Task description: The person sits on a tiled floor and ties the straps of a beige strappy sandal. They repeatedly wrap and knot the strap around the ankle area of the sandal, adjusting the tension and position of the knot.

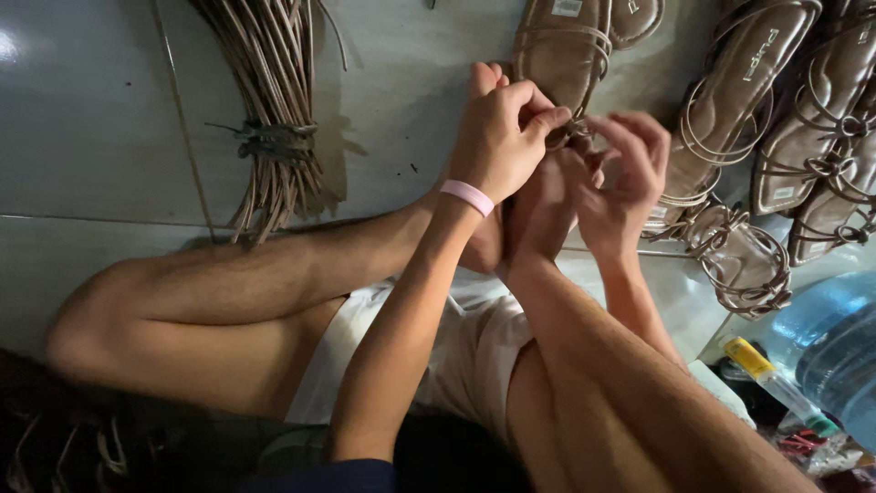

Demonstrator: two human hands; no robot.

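Note:
A tan strappy sandal (pixel 558 50) lies on the grey tiled floor with its heel end towards me. My left hand (pixel 500 137), with a pink band on its wrist, pinches the sandal's thin strap at the heel. My right hand (pixel 628 173) is just beside it, fingers curled around the same straps; the exact hold is partly hidden. My foot (pixel 540 215) rests right under both hands, against the sandal's end. My bent leg (pixel 228 301) lies across the floor to the left.
A tied bundle of long tan cords (pixel 274 137) lies on the floor (pixel 82 119) at the upper left. Several finished strappy sandals (pixel 776 100) are stacked at the right. A blue water bottle (pixel 835 347) and a yellow-capped tube (pixel 762 365) sit at the lower right.

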